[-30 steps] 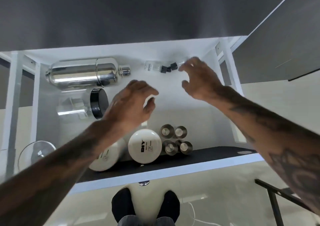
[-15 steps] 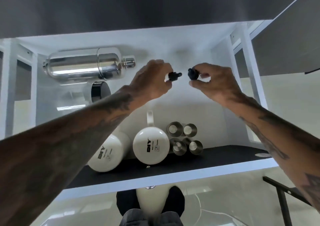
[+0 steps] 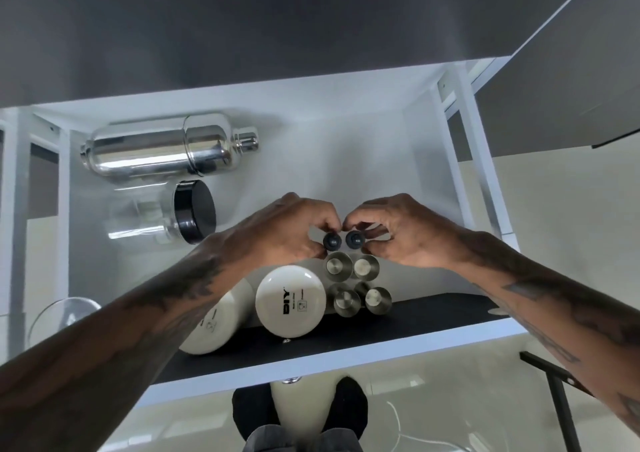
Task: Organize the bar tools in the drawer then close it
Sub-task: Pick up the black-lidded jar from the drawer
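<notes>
Two hands meet at mid-frame over the open drawer, each pinching a small dark pourer. Starting far left: a glass peeks in at the lower left edge, outside the drawer wall. Upper left, a shiny cocktail shaker lies on its side, and just below it a clear jar with a black lid, also on its side. Moving in, the left hand curls tight, fingertips closed on the left pourer, whose dark round end pokes out toward the camera. Right beside it, nearly touching, the right pourer sits nipped in the right hand, fingers narrow. Directly below: two white mugs and four metal jiggers clustered at the drawer's front.
</notes>
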{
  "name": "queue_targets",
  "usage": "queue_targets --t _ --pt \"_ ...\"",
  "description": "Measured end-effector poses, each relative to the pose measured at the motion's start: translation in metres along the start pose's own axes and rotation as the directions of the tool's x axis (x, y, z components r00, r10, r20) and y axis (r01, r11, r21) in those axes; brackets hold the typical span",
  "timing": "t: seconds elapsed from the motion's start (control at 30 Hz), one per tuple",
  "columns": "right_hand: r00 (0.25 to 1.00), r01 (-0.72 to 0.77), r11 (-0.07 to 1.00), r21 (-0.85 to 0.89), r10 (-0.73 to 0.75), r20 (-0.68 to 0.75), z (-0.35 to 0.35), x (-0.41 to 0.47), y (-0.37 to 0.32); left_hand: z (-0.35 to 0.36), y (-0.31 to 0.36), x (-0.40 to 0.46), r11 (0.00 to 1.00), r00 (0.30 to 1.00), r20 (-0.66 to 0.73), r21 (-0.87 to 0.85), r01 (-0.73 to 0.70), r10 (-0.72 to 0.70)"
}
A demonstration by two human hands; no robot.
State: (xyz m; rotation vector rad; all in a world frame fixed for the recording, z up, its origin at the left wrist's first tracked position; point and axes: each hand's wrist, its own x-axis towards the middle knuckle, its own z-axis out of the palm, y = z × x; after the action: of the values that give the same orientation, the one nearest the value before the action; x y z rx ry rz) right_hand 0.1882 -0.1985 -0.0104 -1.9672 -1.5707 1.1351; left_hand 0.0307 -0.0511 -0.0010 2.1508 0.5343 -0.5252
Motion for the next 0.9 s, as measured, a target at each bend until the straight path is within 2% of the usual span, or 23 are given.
queue_targets --t 0.1,0.2,0.23,0.3,0.37,0.4,0.43,0.5,0.57,0.63,0.73,0.8,0.9 --pt "0.999 0.018 0.998 -0.067 -0.016 0.037 0.0 -0.001 0.0 0.002 0.006 -0.002 0.993 0.997 0.065 0.103 -0.051 0.044" --pt "0.991 -0.084 0.989 -0.124 0.096 0.093 -0.009 0.002 -0.004 -0.01 0.008 -0.011 0.988 0.994 0.106 0.15 -0.039 0.023" --pt "0.988 -0.112 0.983 -0.146 0.125 0.088 -0.016 0.003 -0.007 -0.019 0.008 -0.017 0.99 0.997 0.071 0.14 -0.031 0.021" --pt "0.989 -0.148 0.975 -0.167 0.147 -0.023 -0.032 0.007 -0.018 -0.045 0.001 -0.04 0.998 0.993 -0.12 0.057 0.009 -0.002" --pt "0.969 -0.167 0.979 -0.119 0.141 -0.202 -0.045 0.022 -0.036 -0.069 -0.02 -0.069 0.999 0.919 -0.391 0.01 0.05 -0.042" --pt "0.95 -0.166 0.983 -0.071 0.141 -0.278 -0.047 0.034 -0.047 -0.076 -0.037 -0.082 0.992 0.872 -0.487 0.077 0.1 -0.05" --pt "0.935 -0.164 0.986 -0.025 0.147 -0.324 -0.045 0.049 -0.058 -0.08 -0.053 -0.095 0.965 0.855 -0.515 0.192 0.178 -0.055" --pt "0.931 -0.153 0.988 0.012 0.148 -0.334 -0.036 0.083 -0.082 -0.077 -0.078 -0.11 0.869 0.894 -0.437 0.398 0.293 -0.101" --pt "0.949 -0.223 0.972 -0.072 0.199 -0.245 -0.022 0.113 -0.104 -0.07 -0.09 -0.112 0.79 0.932 -0.336 0.532 0.305 -0.133" --pt "0.931 -0.364 0.926 -0.1 0.361 -0.048 -0.003 0.134 -0.121 -0.064 -0.09 -0.104 0.733 0.933 -0.319 0.592 0.335 -0.169" --pt "0.79 -0.587 0.795 0.155 0.519 0.327 0.03 0.144 -0.129 -0.058 -0.088 -0.09 0.694 0.907 -0.371 0.601 0.397 -0.198" --pt "0.747 -0.656 0.684 0.318 0.531 0.4 0.047 0.146 -0.123 -0.058 -0.089 -0.085 0.698 0.896 -0.413 0.593 0.402 -0.165" --pt "0.764 -0.645 0.561 0.519 0.499 0.409 0.057 0.144 -0.119 -0.065 -0.089 -0.09 0.787 0.889 -0.442 0.506 0.354 -0.115"
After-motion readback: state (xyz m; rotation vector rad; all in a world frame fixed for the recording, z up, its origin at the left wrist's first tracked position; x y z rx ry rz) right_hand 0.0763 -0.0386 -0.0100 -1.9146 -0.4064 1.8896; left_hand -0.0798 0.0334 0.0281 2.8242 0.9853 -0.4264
